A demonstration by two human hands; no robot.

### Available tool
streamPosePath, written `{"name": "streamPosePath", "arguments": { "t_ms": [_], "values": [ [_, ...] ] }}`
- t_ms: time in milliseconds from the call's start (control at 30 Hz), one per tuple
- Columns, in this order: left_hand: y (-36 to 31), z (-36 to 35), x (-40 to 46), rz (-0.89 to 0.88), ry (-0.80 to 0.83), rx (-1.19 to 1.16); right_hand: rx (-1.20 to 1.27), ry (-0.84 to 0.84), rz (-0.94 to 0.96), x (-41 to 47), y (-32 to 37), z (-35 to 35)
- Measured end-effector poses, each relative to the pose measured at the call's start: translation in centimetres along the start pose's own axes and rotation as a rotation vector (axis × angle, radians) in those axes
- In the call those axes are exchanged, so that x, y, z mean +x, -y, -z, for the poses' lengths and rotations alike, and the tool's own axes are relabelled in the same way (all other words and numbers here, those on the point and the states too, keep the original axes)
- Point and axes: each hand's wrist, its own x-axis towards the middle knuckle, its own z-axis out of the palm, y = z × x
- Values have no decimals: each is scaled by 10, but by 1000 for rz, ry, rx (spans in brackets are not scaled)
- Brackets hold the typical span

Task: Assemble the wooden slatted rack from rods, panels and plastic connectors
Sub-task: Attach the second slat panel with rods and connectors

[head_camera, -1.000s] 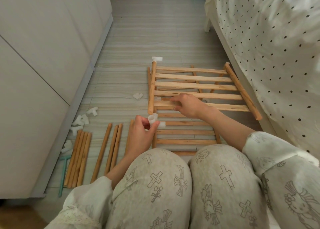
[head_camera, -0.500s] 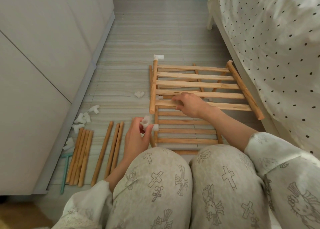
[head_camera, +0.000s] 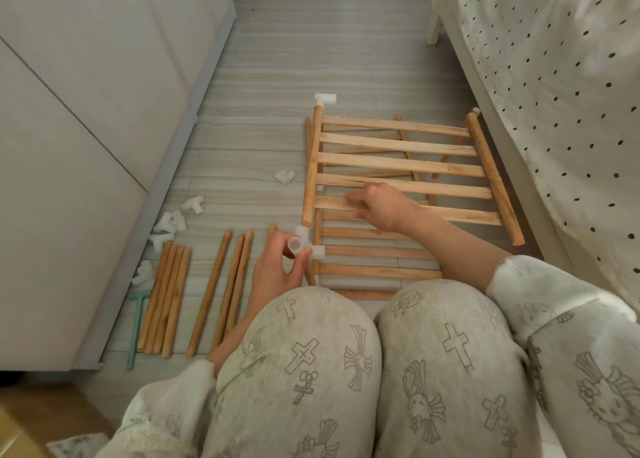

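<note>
Nearest the camera are the person's knees (head_camera: 374, 364) in patterned trousers, and everything else is placed here relative to the top slatted panel (head_camera: 405, 170) lying on the floor (head_camera: 277, 76). Just below the panel's near left corner, the left hand (head_camera: 277, 270) pinches a white plastic connector (head_camera: 304, 246), thumb and fingers (head_camera: 301, 261) curled round it, the connector close to the end of the panel's left rod (head_camera: 311, 166). On the panel's nearest slat the right hand (head_camera: 377, 206) grips, fingers curled over the slat's edge. A second slatted panel (head_camera: 374, 253) lies under the first and sticks out toward the knees. Left of the panel, loose rods (head_camera: 207, 291) lie side by side, with loose connectors (head_camera: 173, 222) beyond them along the cabinet (head_camera: 86, 128) and one small connector (head_camera: 284, 177) just beside the panel's left rod. At the panel's far left corner another connector (head_camera: 325, 100) caps the rod. Right of the panel hangs a dotted bedspread (head_camera: 554, 93).
</note>
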Motion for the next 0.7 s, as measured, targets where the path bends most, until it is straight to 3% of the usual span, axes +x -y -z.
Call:
{"name": "streamPosePath", "arguments": {
  "t_ms": [533,700],
  "values": [
    [1,-2,4,6,9,73,-49,36,12,2,3,-6],
    [-2,-1,6,-25,113,204,-80,75,14,2,1,-4]
  ]
}}
